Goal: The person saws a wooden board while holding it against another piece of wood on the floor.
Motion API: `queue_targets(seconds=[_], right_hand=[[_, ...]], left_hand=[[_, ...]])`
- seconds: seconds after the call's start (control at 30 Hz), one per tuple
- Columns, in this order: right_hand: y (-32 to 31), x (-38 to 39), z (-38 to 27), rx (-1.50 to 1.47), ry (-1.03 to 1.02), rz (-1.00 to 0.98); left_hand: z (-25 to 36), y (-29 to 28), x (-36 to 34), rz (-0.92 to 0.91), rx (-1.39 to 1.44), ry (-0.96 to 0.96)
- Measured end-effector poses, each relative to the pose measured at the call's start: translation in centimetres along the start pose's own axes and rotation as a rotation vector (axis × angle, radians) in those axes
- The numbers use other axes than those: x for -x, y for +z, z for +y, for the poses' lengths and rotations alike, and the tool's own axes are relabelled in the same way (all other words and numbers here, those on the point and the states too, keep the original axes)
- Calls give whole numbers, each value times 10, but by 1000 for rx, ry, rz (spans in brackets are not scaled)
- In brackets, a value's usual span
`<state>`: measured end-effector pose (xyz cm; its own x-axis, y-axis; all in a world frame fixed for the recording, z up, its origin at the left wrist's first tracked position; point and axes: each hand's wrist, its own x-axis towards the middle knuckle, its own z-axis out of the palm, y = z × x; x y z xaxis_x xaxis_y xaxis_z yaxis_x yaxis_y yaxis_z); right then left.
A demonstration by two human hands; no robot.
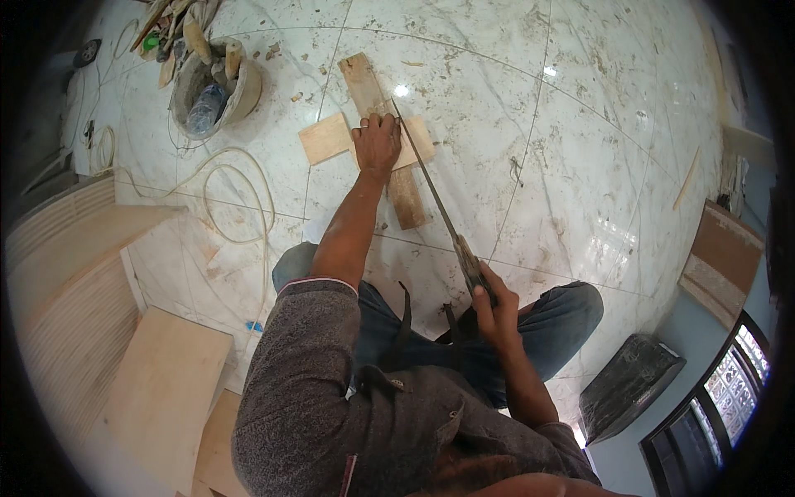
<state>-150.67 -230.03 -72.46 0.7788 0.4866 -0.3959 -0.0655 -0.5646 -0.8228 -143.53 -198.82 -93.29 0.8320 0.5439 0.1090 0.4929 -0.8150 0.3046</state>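
Observation:
A handsaw (469,258) slants up and left from my right hand (495,308), which is closed around its handle. Its thin blade is seen nearly edge-on, with the far end beside my left hand (378,144). That hand presses down with curled fingers where a pale wooden board (325,139) lies crosswise over a longer, worn brown plank (406,199). The pale board sticks out on both sides of my hand, and the blade passes over or along its right part. Whether the teeth touch the wood, I cannot tell. My hand hides the middle of the crossing.
A bucket (242,89) of tools and a clear bottle stands at the upper left, beside a tool pile. A pale hose or cable (209,195) loops across the dusty tiled floor (596,157). Wooden panels (170,373) lean at left; a black case (631,383) stands at right.

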Motion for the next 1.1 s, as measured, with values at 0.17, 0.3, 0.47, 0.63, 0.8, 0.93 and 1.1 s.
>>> queue_targets(seconds=[0.17, 0.3, 0.47, 0.63, 0.8, 0.93, 1.1], right_hand=[[11, -4, -2, 5, 69, 0], [5, 4, -3, 26, 29, 16], [17, -33, -26, -9, 86, -23], [1, 23, -6, -11, 87, 19], [21, -11, -26, 59, 22, -28], [-3, 9, -11, 51, 27, 18], [16, -35, -21, -31, 125, 12]], left_hand=[[0, 1, -1, 4, 47, 10], [1, 0, 2, 5, 13, 26], [3, -2, -1, -4, 17, -4], [6, -3, -3, 4, 12, 14], [0, 5, -2, 24, -5, -45], [6, -5, -7, -67, -1, -64], [2, -2, -9, -22, -3, 16]])
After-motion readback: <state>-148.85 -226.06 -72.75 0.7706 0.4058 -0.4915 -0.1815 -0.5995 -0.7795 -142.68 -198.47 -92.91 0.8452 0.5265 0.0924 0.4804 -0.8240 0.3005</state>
